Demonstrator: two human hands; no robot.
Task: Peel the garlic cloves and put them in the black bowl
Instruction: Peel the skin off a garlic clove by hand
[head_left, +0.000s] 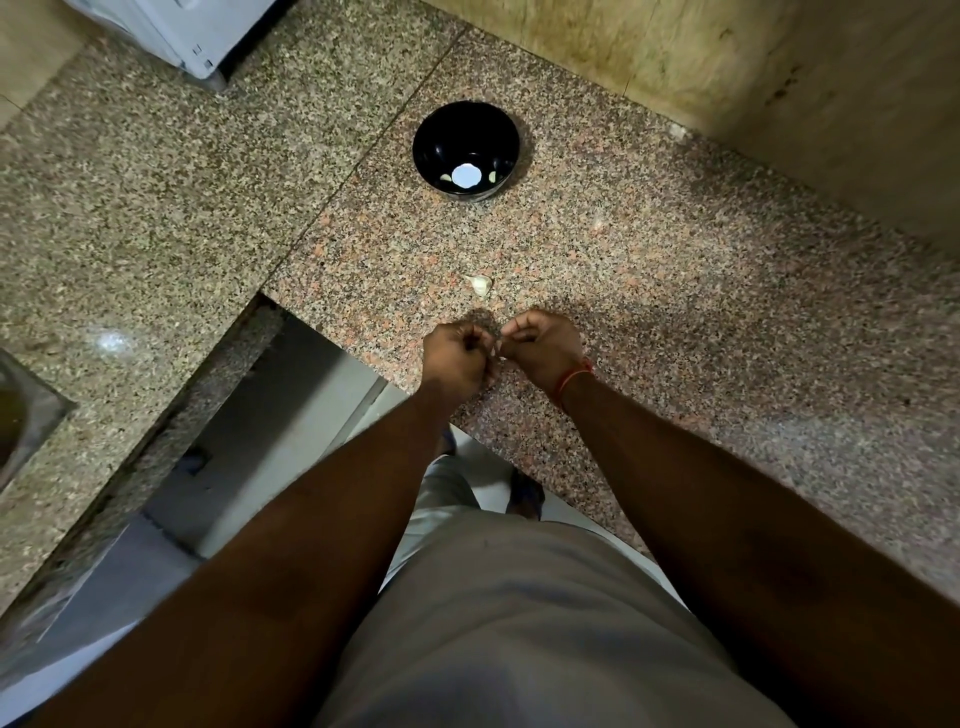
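Nearest, the left hand (457, 358) and right hand (543, 348) pinched a small pale garlic clove (497, 352) between them, apparently peeling it. The glossy round black bowl (436, 130) waited beyond.

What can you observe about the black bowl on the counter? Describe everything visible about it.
The black bowl is round, deep and glossy, standing upright on the speckled granite counter, beyond both hands and touched by neither. A bright white patch, probably a light's reflection, shows at its bottom, flanked by two small pale pieces that look like peeled garlic cloves. Its material cannot be told.
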